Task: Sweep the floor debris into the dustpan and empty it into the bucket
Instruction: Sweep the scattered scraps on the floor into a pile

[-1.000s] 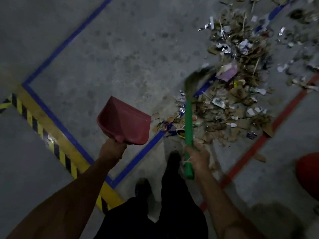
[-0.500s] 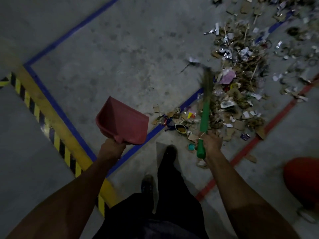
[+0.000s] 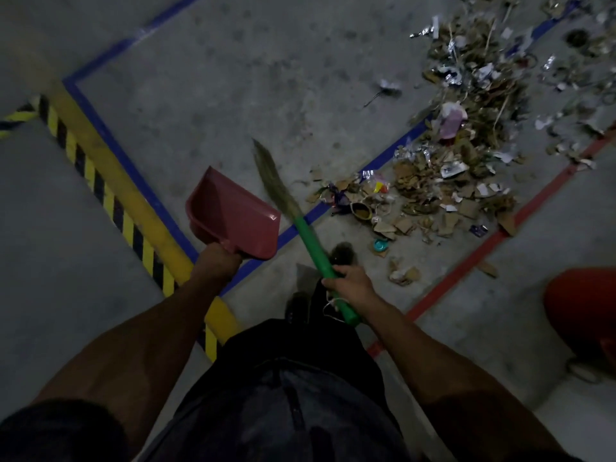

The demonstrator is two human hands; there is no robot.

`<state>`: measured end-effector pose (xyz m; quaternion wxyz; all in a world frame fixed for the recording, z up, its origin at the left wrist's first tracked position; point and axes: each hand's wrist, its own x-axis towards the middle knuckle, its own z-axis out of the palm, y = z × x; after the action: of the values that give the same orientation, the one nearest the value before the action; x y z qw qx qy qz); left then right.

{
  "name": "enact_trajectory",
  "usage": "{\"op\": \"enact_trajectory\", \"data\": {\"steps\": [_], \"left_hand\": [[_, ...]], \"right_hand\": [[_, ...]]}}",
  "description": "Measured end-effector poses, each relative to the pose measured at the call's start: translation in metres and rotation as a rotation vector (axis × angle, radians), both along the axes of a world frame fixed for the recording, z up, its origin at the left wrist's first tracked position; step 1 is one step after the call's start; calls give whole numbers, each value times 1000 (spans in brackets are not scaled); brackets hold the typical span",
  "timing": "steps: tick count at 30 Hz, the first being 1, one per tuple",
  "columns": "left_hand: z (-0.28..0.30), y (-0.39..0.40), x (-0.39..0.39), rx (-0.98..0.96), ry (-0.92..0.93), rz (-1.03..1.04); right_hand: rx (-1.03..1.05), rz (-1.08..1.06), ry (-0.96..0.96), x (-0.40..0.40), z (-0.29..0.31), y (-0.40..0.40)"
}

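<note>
The left hand (image 3: 216,261) clenches the handle of the red dustpan (image 3: 233,215), held raised with its mouth turned toward the debris (image 3: 450,181), probably ready to be set down. The right hand (image 3: 350,285) grips the green broom (image 3: 300,225), bristles angled up beyond the dustpan's far edge and clear of the pile. The debris lies ahead and right of that grip; the red bucket (image 3: 583,311) sits well to its right, within reach for emptying.
</note>
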<state>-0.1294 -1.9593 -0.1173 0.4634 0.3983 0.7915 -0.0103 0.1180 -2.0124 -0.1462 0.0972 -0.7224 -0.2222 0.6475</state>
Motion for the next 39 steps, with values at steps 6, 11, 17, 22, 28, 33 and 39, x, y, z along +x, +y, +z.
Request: {"op": "enact_trajectory", "data": {"steps": [6,11,17,22,28,33,39], "left_hand": [[-6,-29,-17,-8,26,10],[-19,-45,-29,-12,-8,68],[-16,-55,-23,-10,-88,53],[-16,-54,-9,0,-118,45],[-22,-63,9,33,-22,-54],[-26,-69,29,7,-30,-69],[-32,-72,68,-40,-71,20]], "right_hand": [[-160,-375,-92,59,-37,0],[-14,-739,-71,60,-11,7],[95,-518,-35,11,20,-48],[-58,-383,7,12,6,-73],[-161,-562,-115,90,-41,-65],[-9,-661,-98,113,-14,-56],[45,-446,-73,110,-7,-98]]}}
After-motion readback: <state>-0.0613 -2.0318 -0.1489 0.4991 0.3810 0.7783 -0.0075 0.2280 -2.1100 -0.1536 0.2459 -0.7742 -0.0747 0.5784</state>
